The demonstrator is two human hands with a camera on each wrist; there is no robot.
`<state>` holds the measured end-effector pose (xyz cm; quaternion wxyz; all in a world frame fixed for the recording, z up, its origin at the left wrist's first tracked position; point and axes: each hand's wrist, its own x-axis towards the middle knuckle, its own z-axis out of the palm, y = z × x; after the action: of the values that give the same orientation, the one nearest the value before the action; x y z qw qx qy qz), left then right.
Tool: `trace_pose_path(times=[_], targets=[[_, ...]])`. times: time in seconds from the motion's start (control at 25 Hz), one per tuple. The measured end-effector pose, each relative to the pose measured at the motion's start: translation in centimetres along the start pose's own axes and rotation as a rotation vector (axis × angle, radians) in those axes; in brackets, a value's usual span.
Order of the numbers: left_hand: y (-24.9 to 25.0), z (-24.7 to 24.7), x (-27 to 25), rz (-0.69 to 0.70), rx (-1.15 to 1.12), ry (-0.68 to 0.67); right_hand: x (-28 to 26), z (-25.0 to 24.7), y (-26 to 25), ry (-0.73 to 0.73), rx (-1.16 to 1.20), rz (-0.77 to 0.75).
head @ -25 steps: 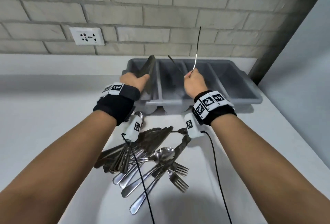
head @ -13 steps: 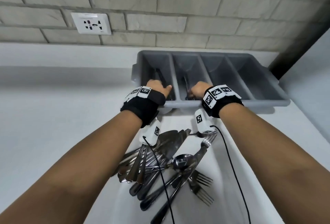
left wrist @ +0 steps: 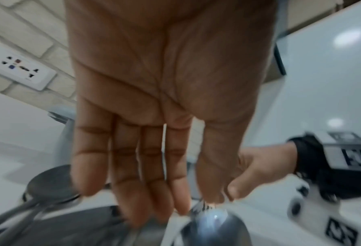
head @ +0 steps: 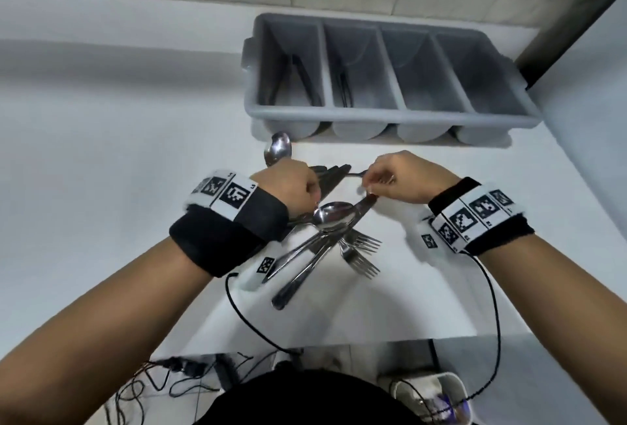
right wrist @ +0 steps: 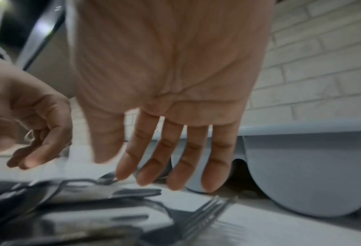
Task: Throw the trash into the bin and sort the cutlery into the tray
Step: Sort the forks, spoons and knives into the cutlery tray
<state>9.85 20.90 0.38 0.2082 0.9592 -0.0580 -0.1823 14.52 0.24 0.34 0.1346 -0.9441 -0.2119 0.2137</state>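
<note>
Reaching down to the cutlery pile (head: 315, 255) on the counter (head: 101, 153), just in front of the tray (head: 390, 116). Keeping the left hand (head: 288, 187) loose with straight fingers, tips on the pile, gripping nothing. Holding the right hand (head: 400, 177) loose too, just above the pile, grasping nothing.

Only just begun, by the look of it. Counting four slots in the tray: maybe two dark pieces in the first, one in the second, nothing seen in the other two. Left to sort: at least two spoons (head: 334, 216), two forks (head: 363, 265), and some knives (head: 327, 172) too blurry to count. Seeing no trash on the counter.
</note>
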Motion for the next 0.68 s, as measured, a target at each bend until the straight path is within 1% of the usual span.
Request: trace_pose_path(times=[0.08,0.12,0.2,0.24,0.32,0.4,0.48,0.56,0.68], targets=[[0.4,2.1,-1.0,-0.044,0.188,-0.103,-0.7,1.6,0.1,-0.073,-0.017,-0.02],[0.7,3.1,-1.1,-0.05,0.284,-0.115,-1.2,2.3,0.0,-0.118,-0.072,-0.032],[0.6,4.2,-0.5,-0.06,0.375,-0.067,-1.6,3.9,-0.4,-0.194,-0.224,-0.036],[0.7,4.6,-0.1,-0.08,0.378,-0.047,-1.8,4.6,-0.6,-0.196,-0.279,-0.038],[0.6,5.0,0.5,-0.12,0.373,-0.053,-1.8,5.1,-0.8,-0.154,-0.299,-0.037],[0.8,5.1,0.5,-0.138,0.377,-0.059,-1.7,5.1,-0.7,-0.096,-0.245,-0.027],[1.1,4.5,0.4,-0.128,0.386,-0.023,-1.6,4.9,-0.5,-0.057,-0.196,-0.028],[1.3,3.8,0.8,-0.117,0.359,-0.018,-1.6,4.9,-0.5,-0.023,-0.147,-0.032],[1.5,3.2,1.3,-0.087,0.245,-0.03,-1.3,5.1,-0.4,0.021,-0.095,-0.017]])
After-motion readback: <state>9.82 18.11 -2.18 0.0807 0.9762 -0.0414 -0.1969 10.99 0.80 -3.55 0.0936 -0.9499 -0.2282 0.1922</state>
